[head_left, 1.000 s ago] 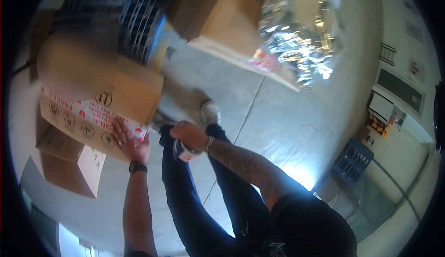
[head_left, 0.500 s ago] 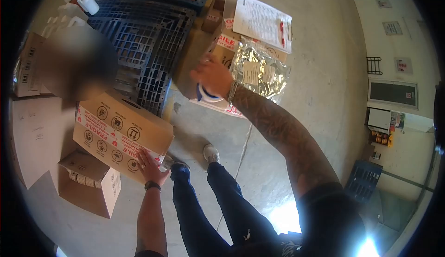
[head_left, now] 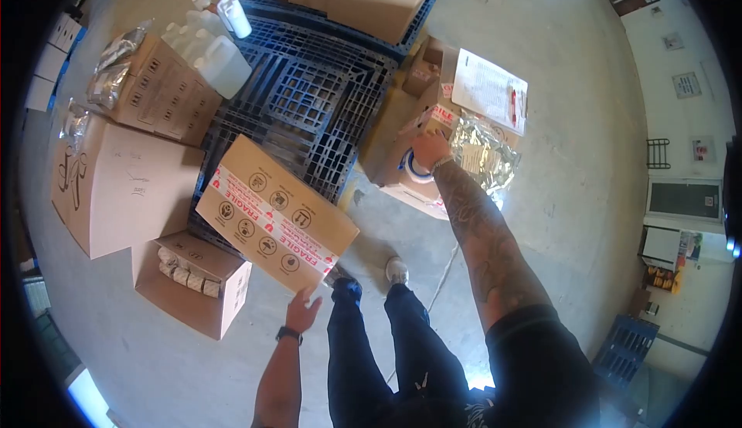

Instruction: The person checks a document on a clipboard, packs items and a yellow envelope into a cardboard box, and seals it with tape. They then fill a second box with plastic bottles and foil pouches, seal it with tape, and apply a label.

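Cardboard box [head_left: 284, 205] on the left, with red-and-white tape [head_left: 269, 219] along its top, is now held by neither hand. The left hand [head_left: 301, 310], which was pressing that tape, has come away and hovers just beyond its near edge, fingers apart and empty. The right hand [head_left: 430, 150], closed on a tape roll [head_left: 417, 168], has moved over to another box [head_left: 393, 161] on the right.

Warehouse or packing area, by the look: plastic pallet [head_left: 305, 103] at 11 o'clock, jugs [head_left: 224, 69] at 10, cardboard boxes [head_left: 147, 188] at 9, FRAGILE-taped box [head_left: 282, 223] nearer centre, wall notices [head_left: 685, 84] at 2, concrete floor [head_left: 556, 204] at 3.
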Available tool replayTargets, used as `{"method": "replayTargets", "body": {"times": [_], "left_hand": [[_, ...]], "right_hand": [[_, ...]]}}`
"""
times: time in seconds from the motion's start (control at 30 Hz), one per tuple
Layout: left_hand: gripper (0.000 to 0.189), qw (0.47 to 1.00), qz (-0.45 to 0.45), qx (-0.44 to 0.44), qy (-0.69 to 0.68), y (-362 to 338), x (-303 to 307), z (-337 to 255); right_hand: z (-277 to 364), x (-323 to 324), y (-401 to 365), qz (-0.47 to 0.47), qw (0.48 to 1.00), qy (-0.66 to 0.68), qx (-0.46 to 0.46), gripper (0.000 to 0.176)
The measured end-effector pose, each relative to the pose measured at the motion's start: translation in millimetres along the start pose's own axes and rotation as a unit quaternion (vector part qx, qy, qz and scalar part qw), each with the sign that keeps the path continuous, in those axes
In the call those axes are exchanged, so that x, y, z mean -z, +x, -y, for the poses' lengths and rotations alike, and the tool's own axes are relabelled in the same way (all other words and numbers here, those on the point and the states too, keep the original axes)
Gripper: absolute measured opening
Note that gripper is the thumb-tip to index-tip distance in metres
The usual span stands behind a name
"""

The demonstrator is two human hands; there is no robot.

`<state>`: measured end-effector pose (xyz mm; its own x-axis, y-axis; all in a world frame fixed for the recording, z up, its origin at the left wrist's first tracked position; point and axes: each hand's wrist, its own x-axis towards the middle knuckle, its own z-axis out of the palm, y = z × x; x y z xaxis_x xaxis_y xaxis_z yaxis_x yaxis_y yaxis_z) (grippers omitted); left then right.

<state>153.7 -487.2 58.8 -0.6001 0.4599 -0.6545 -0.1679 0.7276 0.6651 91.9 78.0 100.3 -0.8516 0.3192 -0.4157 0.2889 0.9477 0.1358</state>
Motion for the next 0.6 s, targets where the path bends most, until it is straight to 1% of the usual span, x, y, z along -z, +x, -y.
{"method": "replayTargets", "body": {"times": [0.03,0.07,0.13,0.17,0.2,0.27,0.3,0.33,0.37,0.4,0.43,0.47,0.5,0.53,0.57,0.6], "left_hand": [[0.066,0.999,0.0,0.036,-0.005,-13,7,6],[0.065,0.997,0.002,0.079,-0.01,-31,12,17],[0.064,0.992,0.006,0.124,0.003,-64,19,47],[0.063,0.989,0.002,0.147,0.007,-74,22,61],[0.064,0.989,0.014,0.145,0.009,-87,19,74],[0.065,0.987,-0.007,0.163,0.009,-115,21,106],[0.068,0.986,0.007,0.161,0.053,-127,24,115],[0.071,0.982,0.023,0.162,0.095,-137,28,117],[0.074,0.979,0.05,0.151,0.127,-143,37,103],[0.077,0.975,0.088,0.129,0.16,-142,51,75],[0.078,0.981,0.097,0.087,0.141,-147,74,30],[0.079,0.984,0.113,0.028,0.133,-148,105,-30],[0.078,0.99,0.058,-0.025,0.128,-159,143,-87],[0.077,0.989,0.01,-0.083,0.125,-177,182,-153],[0.072,0.977,-0.046,-0.137,0.154,-204,230,-229],[0.068,0.953,-0.125,-0.22,0.169,-240,267,-296]], "right_hand": [[4,10,2,0.058,0.998,0.013,-0.005,0.031],[6,13,-1,0.029,0.999,0.02,-0.006,0.029],[5,12,-14,-0.023,0.999,0.042,0.001,0.026],[-7,-7,-10,-0.06,0.996,0.06,0.018,0.027],[-12,-11,-14,-0.078,0.994,0.069,0.031,0.027],[-3,8,-27,-0.068,0.979,0.183,0.06,0.02],[11,20,-32,-0.192,0.929,0.278,0.152,0.031],[30,55,-47,-0.209,0.934,0.221,0.188,0.035],[32,52,-49,-0.297,0.903,0.201,0.238,0.042],[37,14,-60,-0.292,0.934,0.205,0.013,0.053],[39,8,-77,-0.227,0.94,0.255,-0.004,0.064],[37,-4,-101,-0.221,0.929,0.295,0.037,0.061],[36,-15,-125,-0.212,0.915,0.335,0.077,0.061],[30,-42,-153,-0.16,0.947,0.257,0.112,0.065],[18,-119,-173,-0.083,0.947,0.296,0.095,0.065],[26,-69,-211,0.093,0.919,0.374,0.082,0.064]]}}
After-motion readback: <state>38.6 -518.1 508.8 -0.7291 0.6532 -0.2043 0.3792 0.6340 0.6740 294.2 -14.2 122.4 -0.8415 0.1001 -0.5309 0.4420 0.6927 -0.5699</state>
